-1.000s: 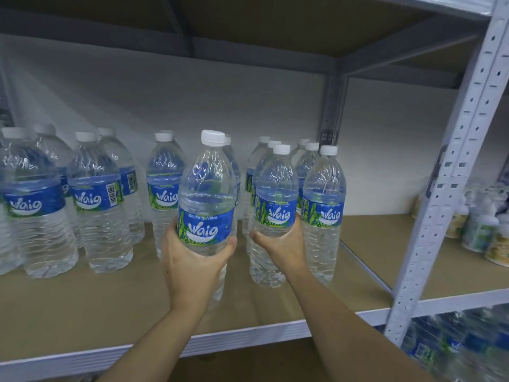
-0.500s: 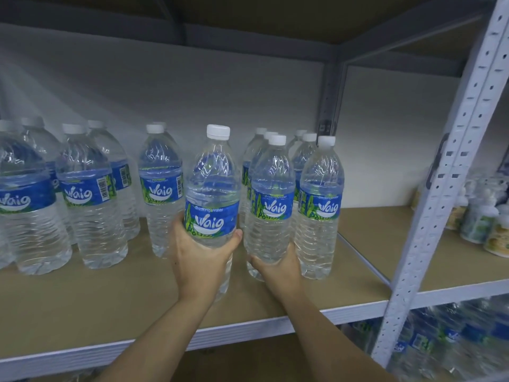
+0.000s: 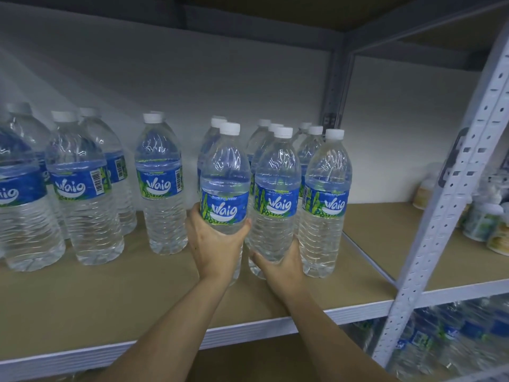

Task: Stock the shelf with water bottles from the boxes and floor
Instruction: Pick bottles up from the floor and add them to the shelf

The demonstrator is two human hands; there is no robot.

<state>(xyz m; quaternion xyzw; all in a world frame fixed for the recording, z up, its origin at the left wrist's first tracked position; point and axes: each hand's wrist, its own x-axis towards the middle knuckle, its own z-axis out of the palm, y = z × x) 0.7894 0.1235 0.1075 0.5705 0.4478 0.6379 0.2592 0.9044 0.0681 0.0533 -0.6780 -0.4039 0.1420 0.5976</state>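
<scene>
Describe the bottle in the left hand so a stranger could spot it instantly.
On the tan shelf board of the grey rack, find the bottle cluster right of centre. The clear plastic bottle with white cap and blue label fronts its left row, the only one the left hand grips.

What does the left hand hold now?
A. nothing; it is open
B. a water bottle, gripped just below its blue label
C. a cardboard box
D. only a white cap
B: the left hand wraps around the water bottle just under its blue label; the right hand grips the neighbouring bottle lower down.
</scene>
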